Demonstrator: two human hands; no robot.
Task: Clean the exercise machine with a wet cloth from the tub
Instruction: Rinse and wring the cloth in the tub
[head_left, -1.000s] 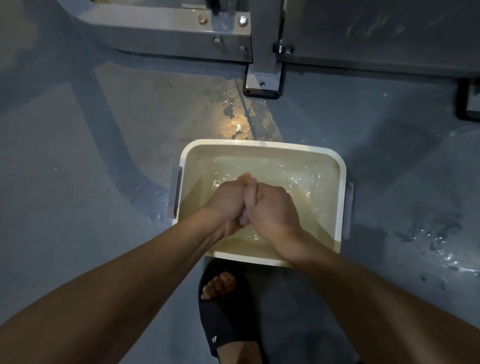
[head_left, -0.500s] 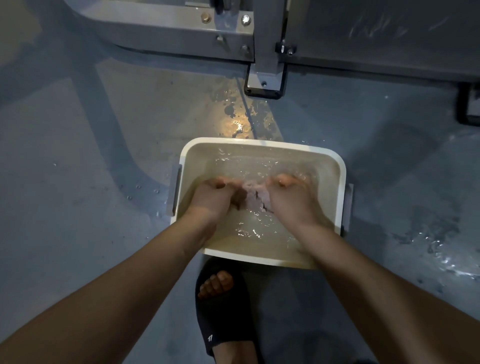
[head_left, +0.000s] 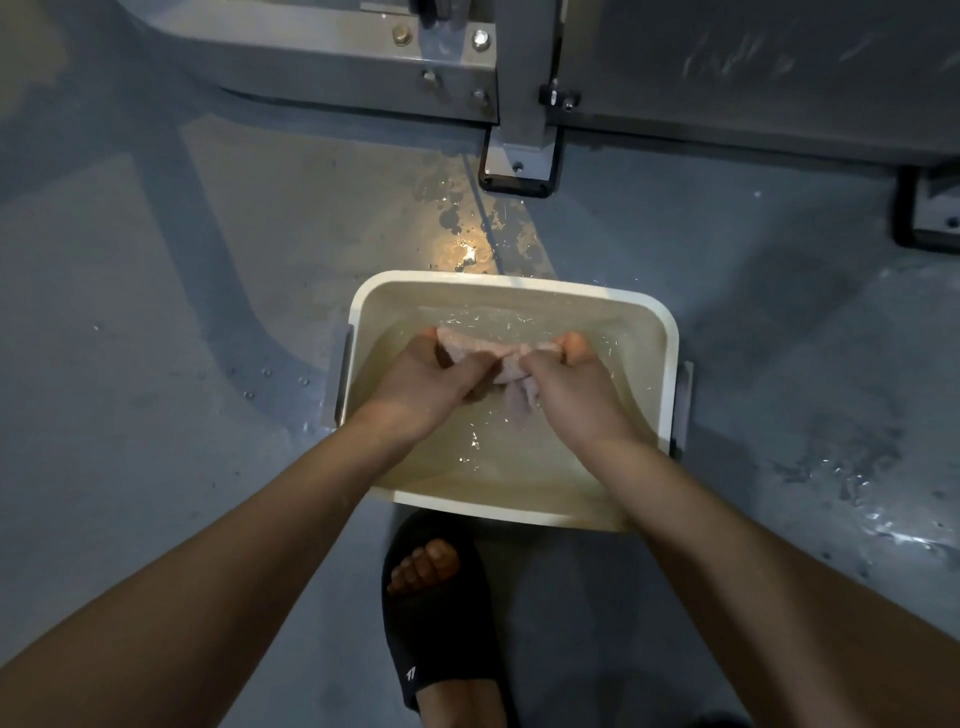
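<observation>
A white rectangular tub (head_left: 670, 332) of cloudy water sits on the grey floor in front of me. Both my hands are inside it. My left hand (head_left: 426, 379) and my right hand (head_left: 576, 384) each grip one end of a pale pinkish wet cloth (head_left: 498, 353), stretched between them just above the water, with a loose part hanging down into it. The grey metal frame of the exercise machine (head_left: 322, 57) runs across the top of the view, beyond the tub.
A bolted black foot bracket (head_left: 519, 166) of the machine stands just behind the tub, and another (head_left: 930, 218) at the far right. Water is spilled on the floor behind the tub (head_left: 467, 239) and at the right (head_left: 852, 483). My foot in a black slipper (head_left: 441, 613) is below the tub.
My hands, pressed together over the cloth a second ago, have moved apart and spread the cloth out between them, lifting it a little out of the water.
</observation>
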